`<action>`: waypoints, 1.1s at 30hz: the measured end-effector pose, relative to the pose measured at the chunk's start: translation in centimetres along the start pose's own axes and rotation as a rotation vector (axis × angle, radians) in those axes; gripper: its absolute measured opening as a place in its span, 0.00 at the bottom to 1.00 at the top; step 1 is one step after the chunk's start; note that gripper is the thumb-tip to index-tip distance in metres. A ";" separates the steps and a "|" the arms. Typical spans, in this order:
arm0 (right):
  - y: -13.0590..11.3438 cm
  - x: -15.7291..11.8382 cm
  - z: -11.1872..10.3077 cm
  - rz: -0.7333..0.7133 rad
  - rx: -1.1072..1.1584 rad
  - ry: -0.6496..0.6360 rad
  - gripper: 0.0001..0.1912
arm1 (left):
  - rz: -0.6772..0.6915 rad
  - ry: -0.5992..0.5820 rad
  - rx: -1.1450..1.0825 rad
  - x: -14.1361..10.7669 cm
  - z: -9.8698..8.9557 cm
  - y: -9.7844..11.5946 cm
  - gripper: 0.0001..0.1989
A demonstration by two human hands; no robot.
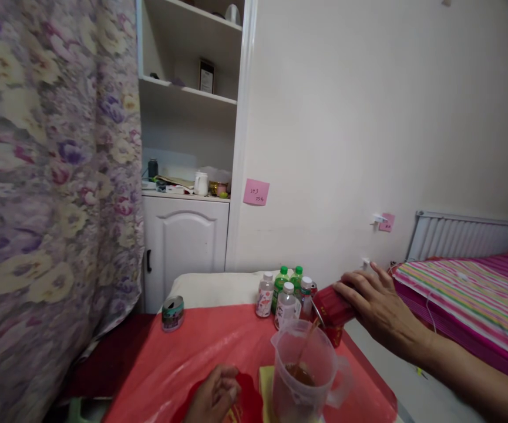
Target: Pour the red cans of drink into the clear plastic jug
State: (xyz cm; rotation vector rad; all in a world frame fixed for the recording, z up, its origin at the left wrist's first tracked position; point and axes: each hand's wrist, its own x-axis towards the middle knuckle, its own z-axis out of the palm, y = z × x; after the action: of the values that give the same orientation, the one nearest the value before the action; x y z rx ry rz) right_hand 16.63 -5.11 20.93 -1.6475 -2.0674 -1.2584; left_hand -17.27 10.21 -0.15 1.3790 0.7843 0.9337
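Pitcher: a clear, frosted plastic pitcher with a side handle, near the worktop's front edge, on something yellow; brown liquid lies inside.
Right hand: at the pitcher's two o'clock, the right hand grips a red cylindrical metal can, tipped so that a thin brown stream falls into the pitcher.
Left hand: at nine o'clock, the left hand is loosely curled, apparently around nothing, over a scalloped red dish; I can't tell whether they touch.
Worktop: a shiny red plastic sheet over the worktop, a cream cloth showing at the far end.
Bottles: green-capped and white-capped plastic bottles, clustered upright at the pitcher's eleven to twelve.
Small can: a short teal-and-purple can stands at ten.
Room: from the person, a flowered curtain at ten, a white shelved cabinet at eleven, a pale wall with pink notes at twelve, a stripe-covered bed at two.
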 end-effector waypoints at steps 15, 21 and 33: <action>-1.9 2.6 -1.2 -0.232 -0.050 0.005 0.20 | -0.011 -0.058 -0.009 0.1 -0.7 -0.3 0.19; -2.9 3.0 -1.1 -0.285 -0.050 -0.014 0.22 | 0.006 -0.030 -0.027 -0.4 -0.3 0.7 0.14; -4.2 2.9 -0.3 -0.339 -0.038 0.003 0.20 | -0.013 -0.015 -0.008 -0.6 -0.1 0.9 0.19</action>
State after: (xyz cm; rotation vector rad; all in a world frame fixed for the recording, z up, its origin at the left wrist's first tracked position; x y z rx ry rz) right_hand 11.85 -3.37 20.94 -1.3439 -2.4084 -1.4030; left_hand -17.73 9.70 0.73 1.3711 0.7770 0.9143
